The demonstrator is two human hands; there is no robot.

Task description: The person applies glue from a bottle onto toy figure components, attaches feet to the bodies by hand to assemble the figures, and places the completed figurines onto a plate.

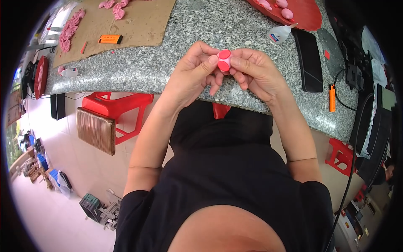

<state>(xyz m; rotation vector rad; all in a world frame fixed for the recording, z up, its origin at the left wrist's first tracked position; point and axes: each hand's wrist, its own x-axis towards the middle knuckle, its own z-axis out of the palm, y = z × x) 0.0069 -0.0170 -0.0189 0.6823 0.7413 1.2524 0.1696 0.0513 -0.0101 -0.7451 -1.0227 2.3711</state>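
Over the near edge of the speckled stone counter, both my hands pinch one small pink rounded piece. Two flat red discs sit on its surface, one above the other. My left hand grips its left side with thumb and fingertips. On the right side, the thumb and index finger of my right hand press against it, with the other fingers curled loosely below. The back of the piece is hidden by my fingers. A white squeeze bottle lies beyond my right hand, near a black phone.
A cardboard sheet at the far left bears pink pieces and an orange-and-black item. At the far right, a red scalloped tray holds pink pieces. An orange cutter lies right. A red stool stands left below the counter.
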